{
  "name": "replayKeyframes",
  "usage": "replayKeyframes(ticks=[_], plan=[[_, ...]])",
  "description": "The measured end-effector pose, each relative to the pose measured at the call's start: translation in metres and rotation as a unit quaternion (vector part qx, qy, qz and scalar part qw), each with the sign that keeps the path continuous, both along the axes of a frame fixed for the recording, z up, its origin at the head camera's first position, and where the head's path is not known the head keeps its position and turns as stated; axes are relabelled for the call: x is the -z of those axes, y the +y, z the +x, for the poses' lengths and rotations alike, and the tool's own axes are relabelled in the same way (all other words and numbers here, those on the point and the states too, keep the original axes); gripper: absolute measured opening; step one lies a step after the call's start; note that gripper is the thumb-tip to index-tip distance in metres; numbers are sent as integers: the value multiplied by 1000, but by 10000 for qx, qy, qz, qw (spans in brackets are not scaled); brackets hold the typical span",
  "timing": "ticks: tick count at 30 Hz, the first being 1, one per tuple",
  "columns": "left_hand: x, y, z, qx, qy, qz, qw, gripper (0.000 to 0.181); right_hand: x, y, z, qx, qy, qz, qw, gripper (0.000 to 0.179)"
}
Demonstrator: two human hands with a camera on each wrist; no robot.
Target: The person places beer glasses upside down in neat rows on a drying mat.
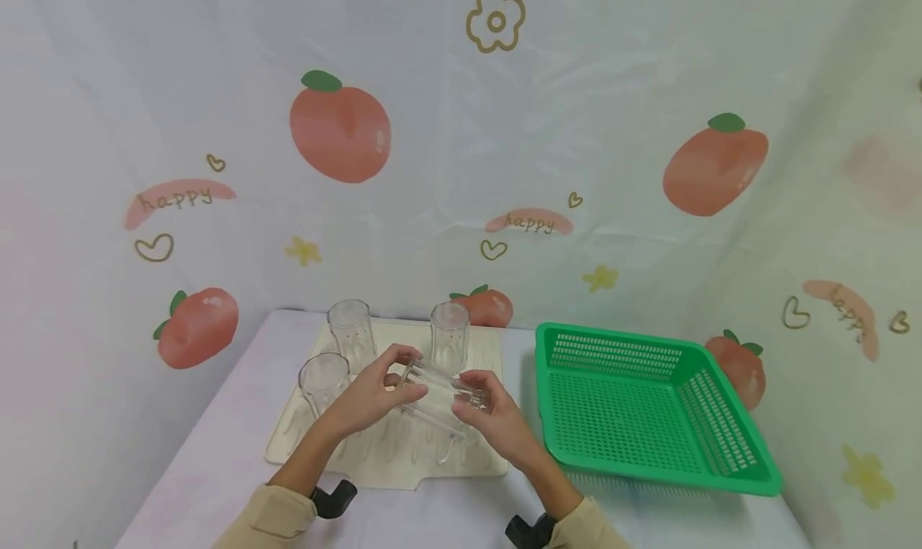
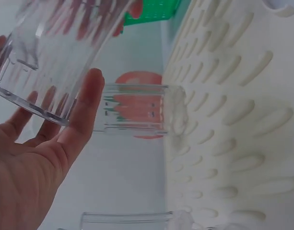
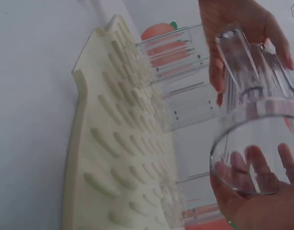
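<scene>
Both hands hold a clear glass mug (image 1: 434,411) tilted on its side above a cream drying tray (image 1: 385,470). My left hand (image 1: 374,397) grips one end of it between thumb and fingers. Around the opposite end curl the thumb and fingers of my right hand (image 1: 499,419). The mug's handle (image 3: 237,60) shows in the right wrist view, and the right fingers are visible through the glass. Three more glass mugs stand on the tray: a back-left mug (image 1: 351,333), a back-right mug (image 1: 450,337) and a front-left mug (image 1: 324,379), partly behind the left arm.
A green plastic basket (image 1: 655,470) with mesh walls sits to the right of the tray on a white tablecloth (image 1: 425,521). Rows of raised oval ridges (image 2: 242,112) cover the tray. Behind the table hangs a white curtain (image 1: 432,173) printed with fruit.
</scene>
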State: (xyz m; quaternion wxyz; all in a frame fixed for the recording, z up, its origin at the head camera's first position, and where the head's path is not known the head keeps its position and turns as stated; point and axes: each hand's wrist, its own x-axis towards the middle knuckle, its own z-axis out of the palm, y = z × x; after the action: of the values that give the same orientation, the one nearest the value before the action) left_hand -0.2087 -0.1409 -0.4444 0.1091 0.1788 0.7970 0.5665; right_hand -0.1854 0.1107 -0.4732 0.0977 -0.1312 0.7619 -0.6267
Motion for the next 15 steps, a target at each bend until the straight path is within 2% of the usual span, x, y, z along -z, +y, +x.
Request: replayKeyframes(ticks=[4, 7, 15], plan=[[-3, 0, 1, 116, 308, -85, 9994, 50, 3, 1, -1, -493, -57, 187, 9986, 60], [-4, 0, 1, 218, 396, -9, 9990, 52, 5, 1, -1, -737, 93, 482, 9961, 66], [-4, 4, 4, 513, 939, -247, 9939, 55, 14, -7, 8, -898, 524, 1409, 9845, 76]])
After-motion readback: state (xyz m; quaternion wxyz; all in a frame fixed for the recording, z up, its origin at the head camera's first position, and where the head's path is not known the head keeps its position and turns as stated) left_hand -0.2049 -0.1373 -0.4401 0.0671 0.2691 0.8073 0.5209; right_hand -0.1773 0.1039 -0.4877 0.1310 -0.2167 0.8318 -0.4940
